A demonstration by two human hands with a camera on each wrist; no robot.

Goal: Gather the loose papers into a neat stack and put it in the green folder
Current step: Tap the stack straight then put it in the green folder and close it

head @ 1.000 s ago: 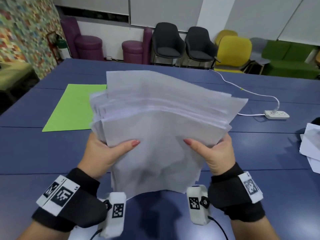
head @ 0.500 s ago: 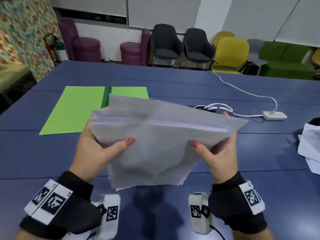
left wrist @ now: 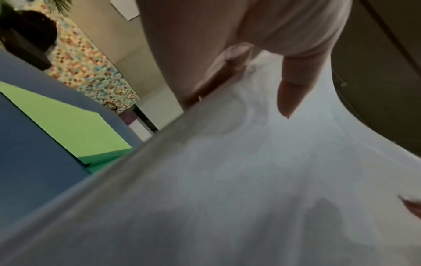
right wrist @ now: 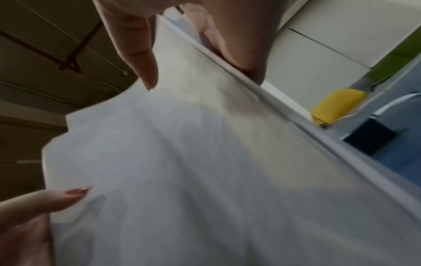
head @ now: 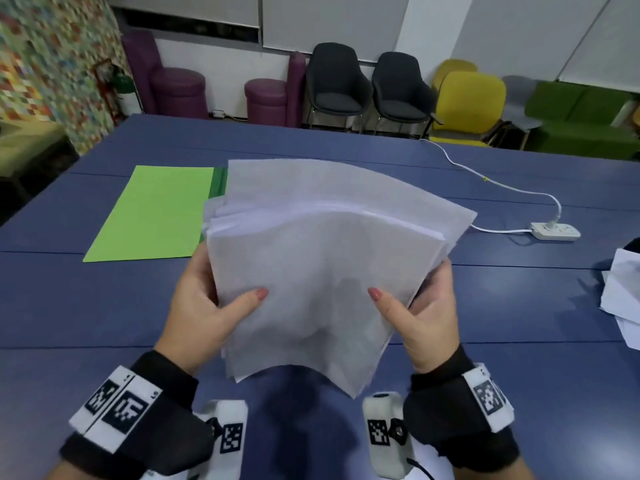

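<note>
A thick stack of white papers [head: 322, 265] is held upright above the blue table [head: 104, 306], its sheets uneven at the top edge. My left hand [head: 211, 306] grips its left side, thumb on the front sheet. My right hand [head: 415, 306] grips the right side the same way. Both wrist views are mostly filled by the papers [left wrist: 227, 180] [right wrist: 182, 162], with a thumb [left wrist: 293, 90] [right wrist: 141, 59] pressed on them. The green folder [head: 152, 216] lies open and flat on the table behind and left of the stack, partly hidden by it.
More white sheets [head: 623, 292] lie at the table's right edge. A white power strip [head: 554, 232] with its cable sits at the far right. Chairs and stools line the wall beyond the table.
Half a second ago the stack was tipped down and lower over the table. Now both hands have raised it and stood it upright again, hiding more of the folder.
</note>
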